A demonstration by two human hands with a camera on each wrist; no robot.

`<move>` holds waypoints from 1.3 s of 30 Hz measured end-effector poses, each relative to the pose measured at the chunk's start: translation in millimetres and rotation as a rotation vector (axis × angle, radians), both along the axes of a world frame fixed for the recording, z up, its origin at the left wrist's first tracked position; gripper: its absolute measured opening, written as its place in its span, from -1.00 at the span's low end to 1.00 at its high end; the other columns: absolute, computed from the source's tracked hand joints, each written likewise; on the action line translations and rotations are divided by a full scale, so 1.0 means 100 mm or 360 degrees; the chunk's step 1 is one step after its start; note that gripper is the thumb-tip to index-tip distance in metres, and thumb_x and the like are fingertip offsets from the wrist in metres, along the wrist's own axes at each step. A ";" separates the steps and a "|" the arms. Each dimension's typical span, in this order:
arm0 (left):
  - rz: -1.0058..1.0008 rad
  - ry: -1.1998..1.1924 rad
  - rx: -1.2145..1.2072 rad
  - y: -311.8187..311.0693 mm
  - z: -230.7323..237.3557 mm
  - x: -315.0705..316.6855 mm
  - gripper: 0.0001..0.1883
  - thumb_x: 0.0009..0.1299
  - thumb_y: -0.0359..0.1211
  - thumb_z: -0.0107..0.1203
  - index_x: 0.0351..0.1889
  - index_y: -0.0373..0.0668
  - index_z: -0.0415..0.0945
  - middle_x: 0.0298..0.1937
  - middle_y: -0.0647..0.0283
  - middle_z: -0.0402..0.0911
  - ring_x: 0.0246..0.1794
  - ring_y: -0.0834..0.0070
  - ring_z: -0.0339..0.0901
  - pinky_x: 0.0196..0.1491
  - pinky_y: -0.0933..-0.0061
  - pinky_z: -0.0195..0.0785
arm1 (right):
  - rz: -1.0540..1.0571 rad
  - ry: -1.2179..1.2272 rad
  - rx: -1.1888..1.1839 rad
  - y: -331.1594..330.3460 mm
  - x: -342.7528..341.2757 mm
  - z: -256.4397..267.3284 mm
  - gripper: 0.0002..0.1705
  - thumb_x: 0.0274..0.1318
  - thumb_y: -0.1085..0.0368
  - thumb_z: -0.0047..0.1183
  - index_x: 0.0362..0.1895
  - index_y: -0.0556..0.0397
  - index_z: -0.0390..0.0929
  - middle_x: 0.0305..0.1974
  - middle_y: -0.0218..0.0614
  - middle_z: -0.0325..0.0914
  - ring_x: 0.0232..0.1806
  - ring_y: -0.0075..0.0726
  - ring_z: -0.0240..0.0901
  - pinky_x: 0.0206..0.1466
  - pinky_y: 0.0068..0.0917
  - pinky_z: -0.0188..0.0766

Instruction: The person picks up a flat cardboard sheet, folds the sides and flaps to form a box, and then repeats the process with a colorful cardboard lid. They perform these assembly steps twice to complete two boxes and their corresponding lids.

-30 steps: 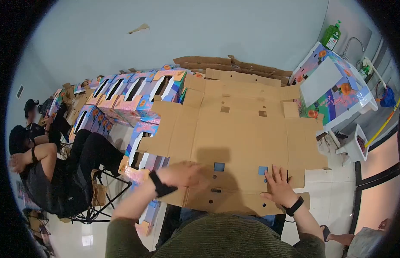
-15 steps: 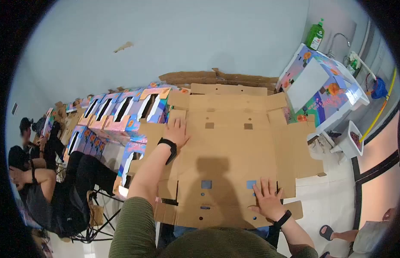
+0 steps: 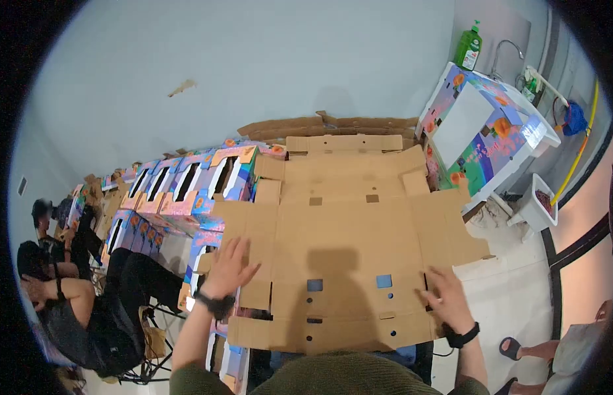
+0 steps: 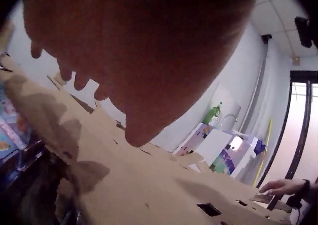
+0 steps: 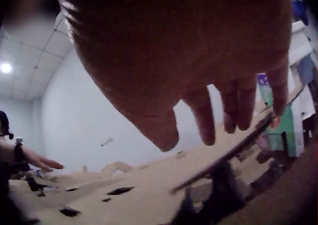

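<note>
A large unfolded sheet of brown cardboard, with flaps, creases and cut-out holes, lies flat in front of me, its plain side up. Over its left side my left hand spreads its fingers and holds nothing. In the left wrist view that left hand hovers above the sheet and casts a shadow on it. My right hand is at the near right edge, fingers loosely extended beside a slit. The right wrist view shows the right hand's fingers pointing down, close over the cardboard edge.
Printed boxes stand in rows to the left, near a seated person. At the right back is a printed board structure with a green pump bottle. A white bin stands on the right, and another person's foot shows.
My left hand slid forward along the sheet's left side, then came back toward me and outward. My right hand moved right, from beside the square cut-out to the edge.
</note>
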State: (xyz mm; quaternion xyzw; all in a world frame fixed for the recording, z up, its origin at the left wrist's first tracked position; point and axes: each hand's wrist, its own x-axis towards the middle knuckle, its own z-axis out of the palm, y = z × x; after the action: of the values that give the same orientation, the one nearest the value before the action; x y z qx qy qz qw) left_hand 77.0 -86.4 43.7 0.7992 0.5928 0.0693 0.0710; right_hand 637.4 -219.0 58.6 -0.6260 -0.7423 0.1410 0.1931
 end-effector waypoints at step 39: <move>0.0265 -0.1759 -0.1216 1.22 0.18 0.03 -0.59 0.59 -0.36 0.04 0.36 -0.26 0.44 0.17 0.28 0.65 0.11 0.53 0.62 0.17 0.41 0.49 | -0.0479 0.1316 -0.0765 1.37 0.95 -0.14 -0.50 0.49 0.12 -0.04 0.40 -0.01 0.37 -0.09 -0.53 0.57 -0.26 -0.69 0.42 -0.29 -0.63 0.41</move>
State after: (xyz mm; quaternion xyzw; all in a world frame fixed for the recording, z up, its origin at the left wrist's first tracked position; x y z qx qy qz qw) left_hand 80.3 35.9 61.4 0.5167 0.5120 0.2586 0.6356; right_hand 732.2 -82.4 44.6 -0.6447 -0.4516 0.5148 0.3396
